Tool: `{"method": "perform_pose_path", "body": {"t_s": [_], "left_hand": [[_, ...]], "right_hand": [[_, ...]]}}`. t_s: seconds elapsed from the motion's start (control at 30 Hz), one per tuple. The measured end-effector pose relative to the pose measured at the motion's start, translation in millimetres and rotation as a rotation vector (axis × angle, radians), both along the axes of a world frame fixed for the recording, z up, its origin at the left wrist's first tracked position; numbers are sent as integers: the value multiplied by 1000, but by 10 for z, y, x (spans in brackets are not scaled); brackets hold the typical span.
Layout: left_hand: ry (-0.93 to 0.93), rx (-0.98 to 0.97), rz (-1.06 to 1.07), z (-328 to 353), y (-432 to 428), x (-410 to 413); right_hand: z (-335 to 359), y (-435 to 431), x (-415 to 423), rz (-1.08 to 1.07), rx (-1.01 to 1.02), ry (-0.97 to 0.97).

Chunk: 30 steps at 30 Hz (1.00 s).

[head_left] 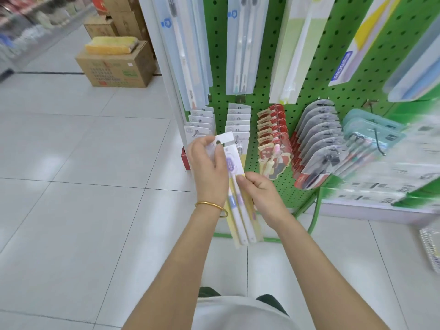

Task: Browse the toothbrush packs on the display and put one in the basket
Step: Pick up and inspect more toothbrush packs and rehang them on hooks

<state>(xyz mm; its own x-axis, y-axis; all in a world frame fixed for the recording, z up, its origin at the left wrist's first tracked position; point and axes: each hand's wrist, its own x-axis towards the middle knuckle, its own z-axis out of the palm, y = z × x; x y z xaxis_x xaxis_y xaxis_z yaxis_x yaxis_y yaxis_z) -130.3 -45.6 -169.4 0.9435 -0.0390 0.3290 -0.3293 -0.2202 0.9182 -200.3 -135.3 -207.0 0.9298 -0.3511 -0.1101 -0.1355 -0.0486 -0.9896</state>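
Observation:
I hold a long toothbrush pack (238, 201) with a yellow card and a purple label in front of the green pegboard display (262, 96). My left hand (208, 167) grips its top end, thumb near the white hang tab. My right hand (259, 194) pinches the pack's middle from the right side. The pack hangs downward, tilted slightly, and comes from the lower left hooks, where several white packs (238, 122) hang. No basket shows clearly in view.
Red packs (273, 129), grey and red packs (319, 139) and teal packs (371, 132) hang on the lower hooks. Long packs hang above. Cardboard boxes (116, 67) stand on the tiled floor at the left. A metal mesh edge (431, 248) shows at far right.

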Motion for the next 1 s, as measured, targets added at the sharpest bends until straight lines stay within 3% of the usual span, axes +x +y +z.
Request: {"method": "perform_pose_path", "body": {"t_s": [0.23, 0.63, 0.83, 1.0], "left_hand": [[-24, 116, -232, -147, -134, -76], [102, 638, -792, -299, 53, -378], [142, 888, -824, -199, 97, -359], [208, 931, -836, -195, 70, -365]], "right_hand": [[155, 67, -39, -173, 264, -134], [125, -229, -50, -483, 615, -55], [88, -226, -9, -535, 600, -20], [117, -174, 3, -484, 625, -14]]}}
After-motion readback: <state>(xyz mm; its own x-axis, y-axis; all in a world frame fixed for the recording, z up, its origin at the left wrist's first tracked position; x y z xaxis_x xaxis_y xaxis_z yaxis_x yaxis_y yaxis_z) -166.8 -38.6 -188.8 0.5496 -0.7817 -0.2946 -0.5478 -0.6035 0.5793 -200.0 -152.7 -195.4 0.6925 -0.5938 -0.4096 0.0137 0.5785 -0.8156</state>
